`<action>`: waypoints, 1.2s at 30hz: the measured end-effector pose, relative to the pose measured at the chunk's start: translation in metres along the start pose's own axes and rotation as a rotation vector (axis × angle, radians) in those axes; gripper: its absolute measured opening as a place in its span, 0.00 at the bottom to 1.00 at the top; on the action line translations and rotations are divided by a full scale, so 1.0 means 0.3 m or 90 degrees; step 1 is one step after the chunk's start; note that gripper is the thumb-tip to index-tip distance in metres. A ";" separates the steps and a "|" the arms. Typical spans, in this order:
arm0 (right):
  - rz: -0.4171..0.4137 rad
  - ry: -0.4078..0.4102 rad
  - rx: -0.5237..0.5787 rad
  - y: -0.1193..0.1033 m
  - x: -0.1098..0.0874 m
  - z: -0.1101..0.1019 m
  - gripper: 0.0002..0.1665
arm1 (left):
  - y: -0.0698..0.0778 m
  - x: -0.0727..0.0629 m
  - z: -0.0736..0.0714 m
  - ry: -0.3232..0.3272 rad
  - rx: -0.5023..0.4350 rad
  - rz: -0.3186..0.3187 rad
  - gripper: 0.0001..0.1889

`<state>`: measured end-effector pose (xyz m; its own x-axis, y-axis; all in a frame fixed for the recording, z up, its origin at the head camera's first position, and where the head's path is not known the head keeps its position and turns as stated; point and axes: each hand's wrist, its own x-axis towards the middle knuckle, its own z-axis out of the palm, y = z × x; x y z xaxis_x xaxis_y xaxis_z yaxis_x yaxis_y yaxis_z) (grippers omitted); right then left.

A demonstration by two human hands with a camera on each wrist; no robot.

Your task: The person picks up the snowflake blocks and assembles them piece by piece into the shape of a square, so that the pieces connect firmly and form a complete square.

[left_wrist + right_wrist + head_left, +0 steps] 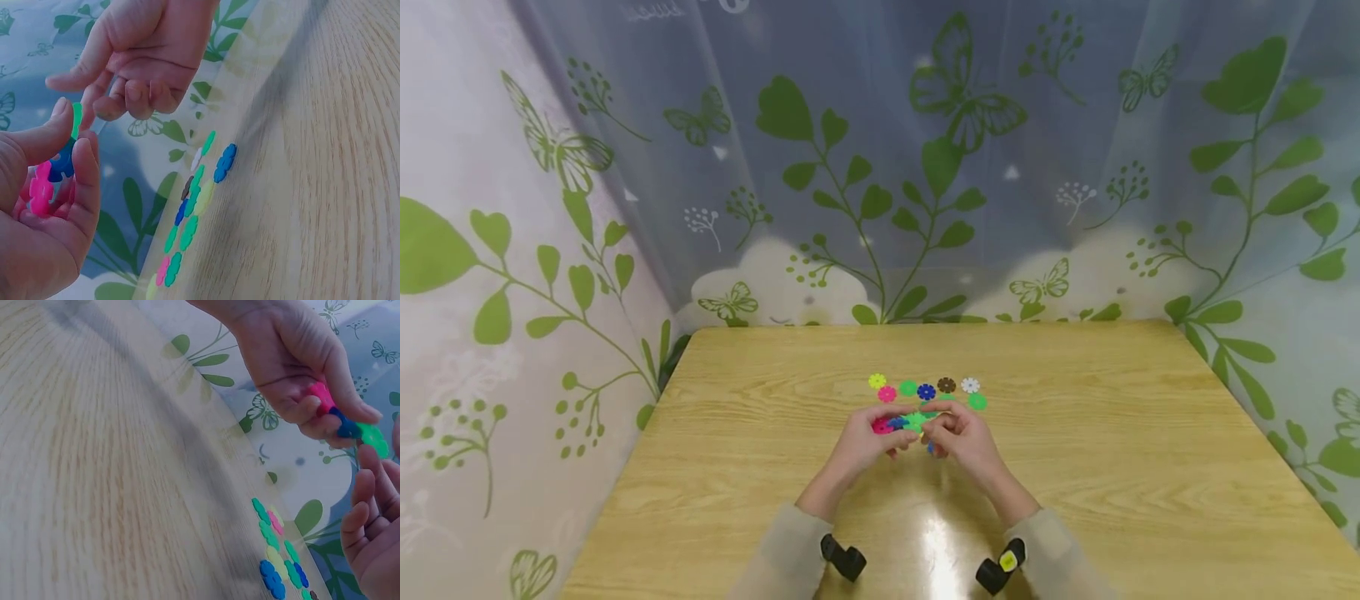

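My left hand (863,437) pinches a short chain of notched, flower-shaped plastic discs above the table. In the left wrist view the chain runs from a pink disc (41,190) through a blue disc (62,162) to a green disc (77,120) at the top. Facing it is my right hand (968,440), its thumb held away from the chain and its other fingers loosely bent. One fingertip of that hand lies at the green disc's edge in the right wrist view; whether it touches, I cannot tell. Nothing shows in the right hand's grasp.
Loose discs lie flat on the wooden table (737,392) beyond and below the hands, among them a yellow disc (877,381), a brown disc (947,385) and a white disc (971,385). A patterned curtain (880,208) hangs behind the table.
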<state>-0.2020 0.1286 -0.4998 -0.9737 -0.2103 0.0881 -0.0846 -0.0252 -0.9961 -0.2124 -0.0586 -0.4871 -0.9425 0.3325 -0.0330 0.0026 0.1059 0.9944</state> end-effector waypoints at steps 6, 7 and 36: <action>0.012 0.054 -0.039 0.009 0.014 -0.029 0.16 | -0.001 0.002 -0.014 0.001 -0.016 -0.004 0.22; 0.015 0.066 -0.051 0.013 0.016 -0.032 0.16 | 0.001 0.001 -0.016 0.002 -0.019 -0.005 0.22; 0.072 0.053 -0.557 0.100 -0.001 -0.012 0.21 | -0.002 -0.001 -0.029 0.001 -0.064 0.003 0.24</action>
<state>-0.2049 0.1313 -0.5298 -0.9953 -0.0938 0.0225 -0.0858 0.7550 -0.6501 -0.2150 -0.0671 -0.4867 -0.9432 0.3311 -0.0289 -0.0274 0.0094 0.9996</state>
